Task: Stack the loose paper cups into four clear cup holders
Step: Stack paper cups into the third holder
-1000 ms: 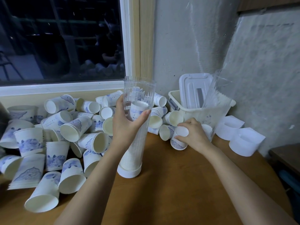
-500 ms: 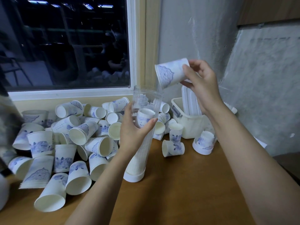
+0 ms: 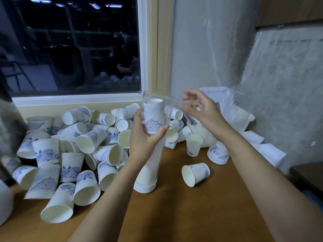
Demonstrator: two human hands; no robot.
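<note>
Cup (image 3: pixel 153 117) now sits inside holder (image 3: pixel 151 165) the left hand (image 3: pixel 145 143) grips; right hand (image 3: pixel 201 109) spread empty.

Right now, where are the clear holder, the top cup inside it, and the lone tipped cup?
clear holder (image 3: pixel 145 187), head view, white base.
top cup (image 3: pixel 153 124), head view, printed side.
lone tipped cup (image 3: pixel 200 172), head view, outer side.

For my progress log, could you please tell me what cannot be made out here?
1. Head view: cup count in the clear cup holder; the left hand covers its middle, and the rims blur.
2. Head view: contents of the white bin; behind the right hand and blurred.
3. Head view: left end of the paper cup pile; cut off by the frame edge.
</note>
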